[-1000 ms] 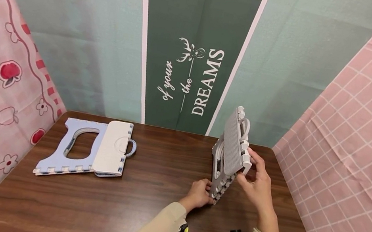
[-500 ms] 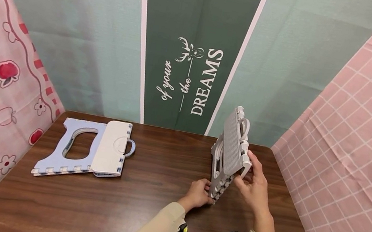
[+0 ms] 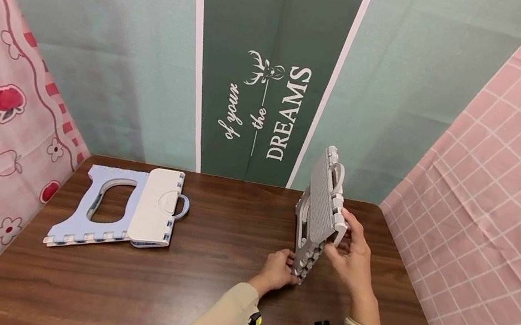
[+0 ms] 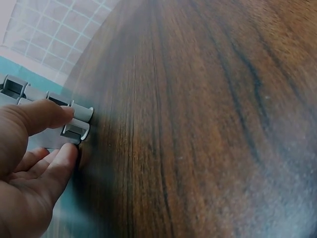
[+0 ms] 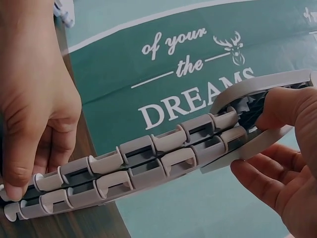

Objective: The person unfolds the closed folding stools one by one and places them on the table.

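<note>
A grey folding step stool [image 3: 322, 202], folded nearly flat, stands on edge at the table's right side, its ribbed top panel leaning upward. My left hand [image 3: 277, 270] pinches its lower near corner between thumb and fingers; the left wrist view shows that hinged corner [image 4: 77, 130] close to the tabletop. My right hand [image 3: 354, 258] grips the near end of the top panel, thumb on one side and fingers on the other. In the right wrist view, two rows of interlocking hinge knuckles [image 5: 143, 158] run side by side between the hands. The stool's far side is hidden.
A blue and white folding step stool [image 3: 152, 208] lies folded flat at the left of the brown wooden table [image 3: 160, 293], its loop handle facing right. A green printed curtain [image 3: 240, 30] hangs behind the table, with pink cloths at both sides.
The grey stool's upper part has swung slightly left, and my right hand has moved left with it. My left hand keeps its hold at the lower corner.
</note>
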The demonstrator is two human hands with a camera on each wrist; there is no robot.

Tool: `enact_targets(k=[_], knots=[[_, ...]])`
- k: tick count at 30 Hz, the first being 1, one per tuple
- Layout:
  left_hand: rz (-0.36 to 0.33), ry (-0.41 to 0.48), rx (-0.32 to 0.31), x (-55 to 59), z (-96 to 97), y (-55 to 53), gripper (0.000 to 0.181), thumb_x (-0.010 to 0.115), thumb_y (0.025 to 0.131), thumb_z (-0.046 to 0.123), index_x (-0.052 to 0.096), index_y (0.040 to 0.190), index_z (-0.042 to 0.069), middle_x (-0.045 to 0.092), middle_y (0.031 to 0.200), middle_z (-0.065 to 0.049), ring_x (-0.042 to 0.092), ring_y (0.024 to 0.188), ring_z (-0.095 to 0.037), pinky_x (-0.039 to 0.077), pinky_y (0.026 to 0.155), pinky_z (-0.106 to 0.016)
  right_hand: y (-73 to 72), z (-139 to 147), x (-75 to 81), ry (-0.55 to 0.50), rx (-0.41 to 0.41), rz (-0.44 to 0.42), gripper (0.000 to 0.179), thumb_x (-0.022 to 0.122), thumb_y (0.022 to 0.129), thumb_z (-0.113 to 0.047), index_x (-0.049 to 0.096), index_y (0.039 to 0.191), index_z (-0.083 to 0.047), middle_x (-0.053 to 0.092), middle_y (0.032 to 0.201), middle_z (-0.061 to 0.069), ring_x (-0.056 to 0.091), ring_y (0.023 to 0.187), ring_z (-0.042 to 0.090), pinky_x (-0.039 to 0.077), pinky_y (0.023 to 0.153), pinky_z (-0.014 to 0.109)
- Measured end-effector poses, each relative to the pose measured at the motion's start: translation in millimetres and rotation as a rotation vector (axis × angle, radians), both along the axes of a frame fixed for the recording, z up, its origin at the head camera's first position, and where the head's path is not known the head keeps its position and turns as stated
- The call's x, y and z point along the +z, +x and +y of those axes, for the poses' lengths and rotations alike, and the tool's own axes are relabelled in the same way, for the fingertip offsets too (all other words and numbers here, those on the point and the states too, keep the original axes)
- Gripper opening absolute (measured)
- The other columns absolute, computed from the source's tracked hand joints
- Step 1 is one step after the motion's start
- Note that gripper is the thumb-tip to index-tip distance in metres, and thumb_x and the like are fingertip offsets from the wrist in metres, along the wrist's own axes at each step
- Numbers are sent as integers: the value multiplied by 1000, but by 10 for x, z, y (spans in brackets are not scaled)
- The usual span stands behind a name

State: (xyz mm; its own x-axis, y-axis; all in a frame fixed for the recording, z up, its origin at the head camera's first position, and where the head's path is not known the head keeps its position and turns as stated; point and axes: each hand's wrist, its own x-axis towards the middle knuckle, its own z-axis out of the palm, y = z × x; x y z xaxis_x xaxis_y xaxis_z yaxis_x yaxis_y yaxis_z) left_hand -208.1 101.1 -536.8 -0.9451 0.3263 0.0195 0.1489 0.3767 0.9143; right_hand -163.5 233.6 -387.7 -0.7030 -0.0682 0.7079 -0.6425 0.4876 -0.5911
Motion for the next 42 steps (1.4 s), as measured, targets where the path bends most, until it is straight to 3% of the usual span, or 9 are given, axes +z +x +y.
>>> enact_targets(k=[7,12,19,24,29,36,42], knots=[[93,4,-22,-2,-65,-16,67,86,57,5,56,117,-2,61,96,-9,55,66,-8,45,62,-19,4,-2,-10,-6,-30,-18,78,55,58,30,38,130,5,52,98,6,53,81,6,48,61,15],[156,8,-15,45,-117,-18,76,86,57,6,51,123,-1,57,104,-13,57,74,-20,45,66,-22,7,-2,-10,-7,-25,-16,78,55,58,30,38,130,5,52,98,9,53,82,7,48,61,15],[160,-11,-17,114,-134,12,77,85,59,8,50,127,3,54,111,-16,59,84,-25,45,71,-24,17,0,-12,-5,-22,-11,77,55,57,31,38,128,5,53,98,9,54,80,9,49,59,16],[239,11,-9,161,-117,15,74,85,62,12,51,127,6,53,110,-15,55,96,-28,44,81,-29,12,-2,3,4,-9,-16,77,56,58,31,39,128,5,54,99,15,53,83,6,48,60,15],[307,38,-28,183,-110,4,71,85,63,14,53,127,12,50,120,-7,52,109,-27,41,91,-32,18,-1,15,2,-3,-17,76,55,58,31,38,128,5,54,100,21,53,83,5,48,61,14],[400,92,-62,194,-106,-19,67,84,64,13,55,124,10,53,120,-5,53,110,-26,40,91,-29,12,5,17,-3,8,-22,77,54,57,31,38,128,5,53,100,17,52,83,5,48,61,15],[376,164,-96,196,-100,-35,59,81,68,11,56,121,6,59,115,-5,56,106,-24,43,88,-35,1,10,24,9,7,-12,77,54,57,31,37,127,6,53,100,10,52,81,7,47,60,13]])
